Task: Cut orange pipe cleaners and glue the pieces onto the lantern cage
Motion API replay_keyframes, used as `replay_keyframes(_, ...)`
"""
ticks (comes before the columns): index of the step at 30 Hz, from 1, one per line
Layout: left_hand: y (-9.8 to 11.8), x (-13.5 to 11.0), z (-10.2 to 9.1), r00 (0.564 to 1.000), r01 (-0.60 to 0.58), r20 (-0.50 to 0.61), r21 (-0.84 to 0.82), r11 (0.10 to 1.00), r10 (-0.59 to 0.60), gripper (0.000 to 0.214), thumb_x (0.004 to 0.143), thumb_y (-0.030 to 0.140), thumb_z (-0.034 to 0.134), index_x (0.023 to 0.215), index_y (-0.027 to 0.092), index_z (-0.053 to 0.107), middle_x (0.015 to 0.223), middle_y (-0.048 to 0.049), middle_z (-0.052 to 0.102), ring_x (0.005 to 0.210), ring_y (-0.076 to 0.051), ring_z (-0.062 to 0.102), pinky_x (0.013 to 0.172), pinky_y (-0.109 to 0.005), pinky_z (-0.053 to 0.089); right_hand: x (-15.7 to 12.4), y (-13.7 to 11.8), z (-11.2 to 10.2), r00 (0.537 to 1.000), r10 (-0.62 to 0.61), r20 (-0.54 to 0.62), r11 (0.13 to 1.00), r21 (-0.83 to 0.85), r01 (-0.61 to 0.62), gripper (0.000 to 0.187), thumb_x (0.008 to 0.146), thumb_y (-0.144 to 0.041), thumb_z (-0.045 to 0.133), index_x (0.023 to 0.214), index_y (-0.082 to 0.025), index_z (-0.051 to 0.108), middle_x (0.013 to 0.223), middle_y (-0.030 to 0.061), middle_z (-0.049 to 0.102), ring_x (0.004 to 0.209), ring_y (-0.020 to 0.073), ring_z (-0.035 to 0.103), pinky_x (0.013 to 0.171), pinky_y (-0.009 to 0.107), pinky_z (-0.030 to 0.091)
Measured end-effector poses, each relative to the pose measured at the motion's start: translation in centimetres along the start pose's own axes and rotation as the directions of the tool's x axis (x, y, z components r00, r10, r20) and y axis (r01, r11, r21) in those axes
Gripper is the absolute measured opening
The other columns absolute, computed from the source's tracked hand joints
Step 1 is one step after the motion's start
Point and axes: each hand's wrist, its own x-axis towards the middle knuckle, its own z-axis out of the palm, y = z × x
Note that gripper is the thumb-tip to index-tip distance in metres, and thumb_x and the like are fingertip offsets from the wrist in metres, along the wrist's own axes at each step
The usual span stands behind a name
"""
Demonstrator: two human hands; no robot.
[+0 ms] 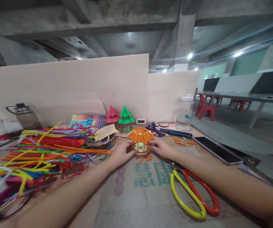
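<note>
An orange pavilion model (140,137) is being held upright between the two hands at the middle of the worktable (136,204), its ribbed roof sitting above thin orange posts and a pale base. The left side is being gripped by the left hand (122,154), its thumb and fingertips being held narrowly together on the posts. The right side is being gripped by the right hand (162,148), its fingers likewise being bent narrow against the frame. Short orange pieces (148,158) are lying just in front of the base. Scissors (193,190) with one yellow and one red handle are being partly covered by the right forearm. At left, a multicoloured pile of fuzzy sticks (53,148) is lying beside a metal bowl (100,144). Behind the orange model, a green pavilion model (126,119) and a pink pavilion model (112,115) are standing side by side. Beyond the right hand, a blue glue gun (154,128) and a utility knife (176,133) are lying; a phone (218,150) is lying farther right.
</note>
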Motion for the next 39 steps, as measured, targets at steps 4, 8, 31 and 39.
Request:
replay_keyframes(4,-0.1,-0.1,0.0,0.998,-0.061,-0.014,-0.013,0.998,0.061,0.022,0.086,0.029,0.058,0.104,0.021,0.068,0.112,-0.008,0.071,0.107,-0.025,0.064,0.096,-0.04,0.05,0.0,0.6,-0.2,0.998,0.057,-0.036,0.998,-0.004,-0.057,0.024,0.087,-0.03,0.057,0.078,-0.016,0.074,0.086,0.008,0.07,0.082,0.021,0.062,0.079,0.034,0.048)
replay_keyframes(8,-0.4,-0.1,0.1,0.996,0.005,-0.086,0.042,0.999,-0.001,0.019,0.087,0.031,0.057,0.095,0.017,0.067,0.099,-0.0101,0.07,0.097,-0.026,0.065,0.087,-0.041,0.051,-0.2,1.1,0.0,0.987,0.126,-0.103,0.992,-0.003,-0.127,0.024,0.086,-0.027,0.055,0.089,-0.013,0.074,0.091,0.0097,0.073,0.084,0.0221,0.065,0.079,0.034,0.049)
replay_keyframes(31,-1.0,0.5,0.2,0.998,0.02,-0.069,0.126,0.992,-0.012,0.03,0.085,0.038,0.06,0.103,0.015,0.066,0.097,-0.0097,0.07,0.091,-0.024,0.064,0.083,-0.036,0.049,-0.2,0.6,0.5,0.983,0.064,-0.172,0.991,-0.107,-0.083,0.013,0.082,-0.028,0.058,0.074,-0.018,0.056,0.072,0.0002,0.061,0.067,0.0152,0.054,0.063,0.026,0.04)
replay_keyframes(39,-1.5,0.5,0.6,1.0,0.003,0.004,0.133,0.991,-0.003,0.034,0.088,0.048,0.056,0.092,0.017,0.069,0.095,-0.0091,0.068,0.095,-0.024,0.062,0.085,-0.036,0.05,-0.3,0.9,0.6,0.992,0.037,-0.121,0.983,-0.175,-0.058,0.034,0.083,-0.027,0.054,0.054,-0.021,0.036,0.056,-0.0044,0.04,0.058,0.0123,0.04,0.056,0.025,0.027)
